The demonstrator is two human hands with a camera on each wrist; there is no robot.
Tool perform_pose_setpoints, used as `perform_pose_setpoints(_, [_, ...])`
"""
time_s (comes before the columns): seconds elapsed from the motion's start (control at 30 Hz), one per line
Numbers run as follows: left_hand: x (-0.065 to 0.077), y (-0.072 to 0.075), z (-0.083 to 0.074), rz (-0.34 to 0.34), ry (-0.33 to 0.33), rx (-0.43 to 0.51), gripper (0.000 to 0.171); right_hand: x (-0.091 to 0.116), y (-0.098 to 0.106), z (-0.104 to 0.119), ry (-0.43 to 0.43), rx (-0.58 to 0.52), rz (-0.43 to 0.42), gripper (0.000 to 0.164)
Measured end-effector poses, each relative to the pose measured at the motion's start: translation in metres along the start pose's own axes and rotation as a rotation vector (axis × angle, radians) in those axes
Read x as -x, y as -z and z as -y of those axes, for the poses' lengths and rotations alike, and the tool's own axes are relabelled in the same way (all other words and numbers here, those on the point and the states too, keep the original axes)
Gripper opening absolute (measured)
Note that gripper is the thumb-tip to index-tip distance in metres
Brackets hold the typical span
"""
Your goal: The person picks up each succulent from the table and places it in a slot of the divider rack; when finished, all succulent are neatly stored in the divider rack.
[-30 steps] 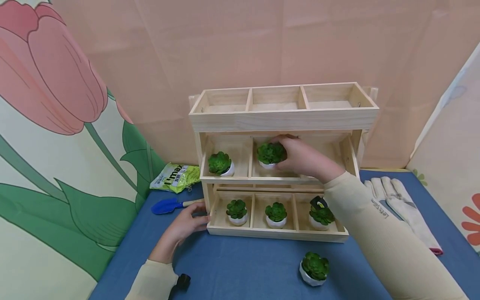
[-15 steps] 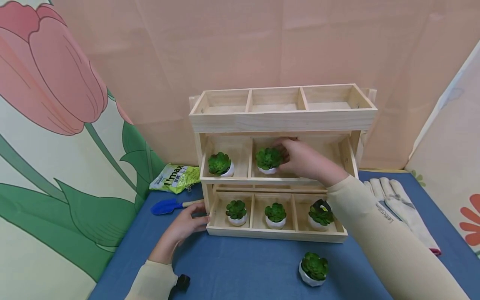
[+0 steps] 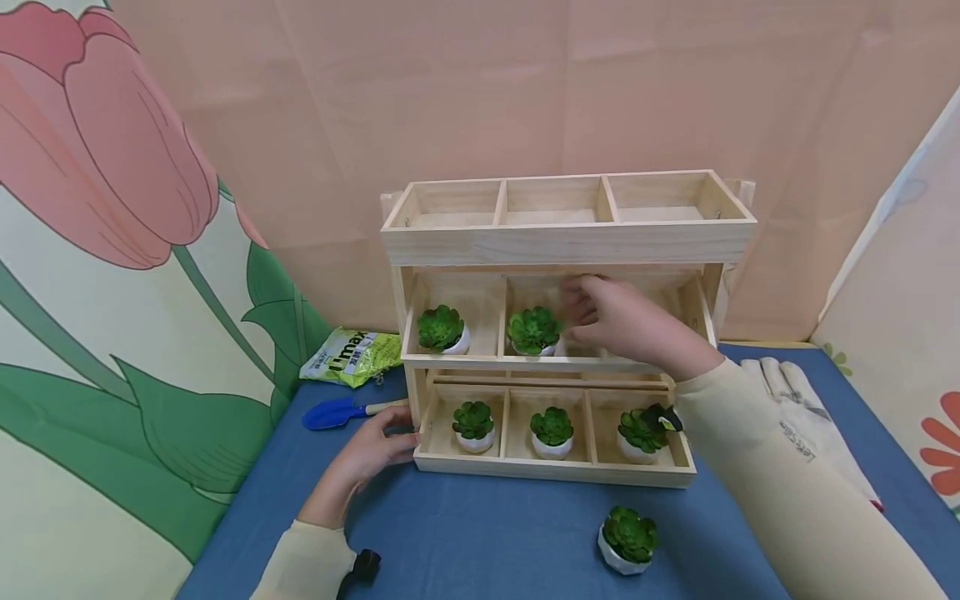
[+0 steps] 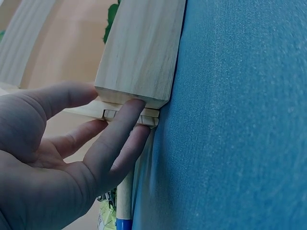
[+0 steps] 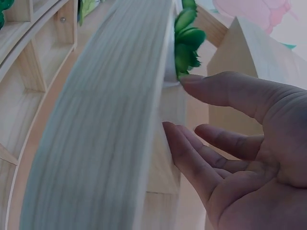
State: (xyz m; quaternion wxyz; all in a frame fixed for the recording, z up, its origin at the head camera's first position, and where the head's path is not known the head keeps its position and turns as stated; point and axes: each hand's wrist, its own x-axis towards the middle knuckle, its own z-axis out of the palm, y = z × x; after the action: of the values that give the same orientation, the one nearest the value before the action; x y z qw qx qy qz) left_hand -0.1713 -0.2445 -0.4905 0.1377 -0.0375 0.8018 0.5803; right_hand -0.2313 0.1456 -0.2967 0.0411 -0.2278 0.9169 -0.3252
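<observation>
A three-tier wooden planter shelf (image 3: 570, 245) stands on the blue cloth. My right hand (image 3: 618, 321) is at its middle tier, fingers parted with nothing between them. Just left of those fingers, a potted succulent (image 3: 533, 331) sits in the middle compartment. In the right wrist view, my thumb tip overlaps the leaves of a succulent (image 5: 187, 43). My left hand (image 3: 378, 446) rests its fingertips against the lower tier's left end. The left wrist view shows those fingers (image 4: 117, 136) fairly straight on the tray end (image 4: 134, 91).
Another succulent (image 3: 442, 327) occupies the middle tier's left compartment. The bottom tier holds three more, the right one with a black tag (image 3: 666, 417). In front stands a loose succulent (image 3: 628, 537). A blue trowel (image 3: 335, 412) and green bag (image 3: 351, 356) lie left, gloves (image 3: 810, 425) right.
My right hand has let go of the middle-tier succulent and drawn back to the right. That succulent sits slightly further left and forward. My left hand has stayed in place.
</observation>
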Motion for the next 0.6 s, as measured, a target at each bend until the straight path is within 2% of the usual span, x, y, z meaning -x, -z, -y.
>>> perform_pose_setpoints(0.23, [0.0, 0.0, -0.001, 0.001, 0.004, -0.018, 0.06, 0.019, 0.007, -0.004, 0.007, -0.007, -0.023, 0.062])
perform_pose_setpoints(0.6, [-0.001, -0.001, -0.002, -0.002, 0.005, -0.024, 0.059, 0.066, 0.009, -0.005, 0.008, -0.004, -0.064, 0.063])
